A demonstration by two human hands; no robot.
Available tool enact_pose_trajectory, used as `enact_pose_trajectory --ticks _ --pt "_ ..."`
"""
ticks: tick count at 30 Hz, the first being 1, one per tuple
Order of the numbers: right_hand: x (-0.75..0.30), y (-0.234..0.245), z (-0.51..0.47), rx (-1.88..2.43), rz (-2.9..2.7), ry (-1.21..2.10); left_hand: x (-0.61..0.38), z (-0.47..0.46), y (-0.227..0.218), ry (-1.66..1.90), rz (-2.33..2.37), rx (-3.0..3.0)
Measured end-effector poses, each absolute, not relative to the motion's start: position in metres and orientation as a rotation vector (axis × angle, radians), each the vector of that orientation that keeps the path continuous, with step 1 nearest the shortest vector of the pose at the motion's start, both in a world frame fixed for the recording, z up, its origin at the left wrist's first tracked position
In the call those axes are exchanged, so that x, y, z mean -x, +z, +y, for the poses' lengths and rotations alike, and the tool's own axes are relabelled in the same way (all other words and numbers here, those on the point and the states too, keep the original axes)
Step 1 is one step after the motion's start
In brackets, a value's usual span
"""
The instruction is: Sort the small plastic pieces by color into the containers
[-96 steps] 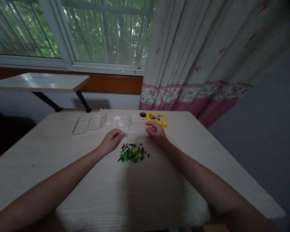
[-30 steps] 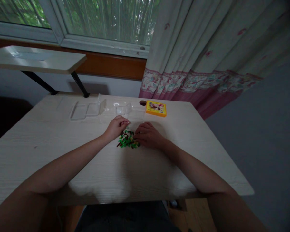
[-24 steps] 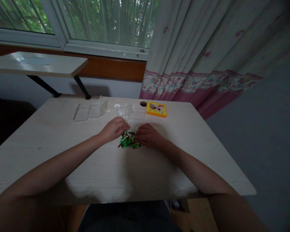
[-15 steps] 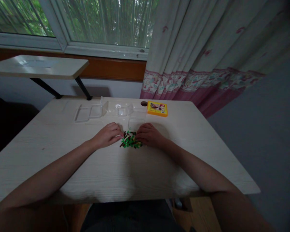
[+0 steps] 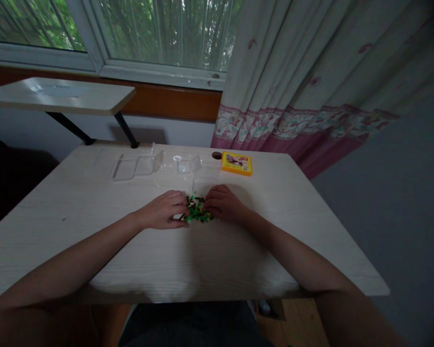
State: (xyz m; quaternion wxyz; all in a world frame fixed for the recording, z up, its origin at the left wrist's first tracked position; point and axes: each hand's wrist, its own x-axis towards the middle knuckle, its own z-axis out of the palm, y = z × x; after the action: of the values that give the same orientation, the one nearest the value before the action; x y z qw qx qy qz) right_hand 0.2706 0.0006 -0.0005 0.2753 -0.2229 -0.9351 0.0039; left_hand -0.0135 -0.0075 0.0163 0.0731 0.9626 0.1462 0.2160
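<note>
A small heap of green, brown and yellow plastic bits (image 5: 197, 211) lies on the pale wooden table (image 5: 166, 250). My left hand (image 5: 164, 210) rests flat against the heap's left side, fingers stretched toward it. My right hand (image 5: 222, 204) lies against the right side, fingers loosely curled over the edge of the bits. The heap is squeezed between both hands. Just behind it stands a small clear plastic box (image 5: 203, 183).
Farther back sit an open clear case (image 5: 133, 166), another small clear container (image 5: 186, 164), a yellow box (image 5: 237, 163) and a dark hole in the tabletop (image 5: 216, 155). A second table (image 5: 58, 94), a window and a curtain (image 5: 292, 86) lie beyond.
Both hands have closed in on the bits from left and right, pushing the loose spread into a tighter heap. My left hand slid down and inward. The view has shifted slightly.
</note>
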Motion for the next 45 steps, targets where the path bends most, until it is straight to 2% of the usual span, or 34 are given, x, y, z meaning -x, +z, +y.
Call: enact_pose_trajectory --ticks 12,20,29,45 --pt "-0.276 -0.003 0.002 0.768 -2.37 -0.087 0.014 -0.006 0.012 0.556 0.429 -2.935" --pt "-0.277 -0.001 0.005 0.989 -2.085 -0.19 0.012 -0.005 0.008 0.672 0.537 -2.898" --pt "-0.283 0.0 0.019 1.171 -1.877 -0.06 0.01 -0.003 0.009 0.781 0.563 -2.788" --pt "-0.287 -0.01 0.031 1.202 -1.99 0.124 0.008 -0.005 0.012 0.798 0.536 -2.751"
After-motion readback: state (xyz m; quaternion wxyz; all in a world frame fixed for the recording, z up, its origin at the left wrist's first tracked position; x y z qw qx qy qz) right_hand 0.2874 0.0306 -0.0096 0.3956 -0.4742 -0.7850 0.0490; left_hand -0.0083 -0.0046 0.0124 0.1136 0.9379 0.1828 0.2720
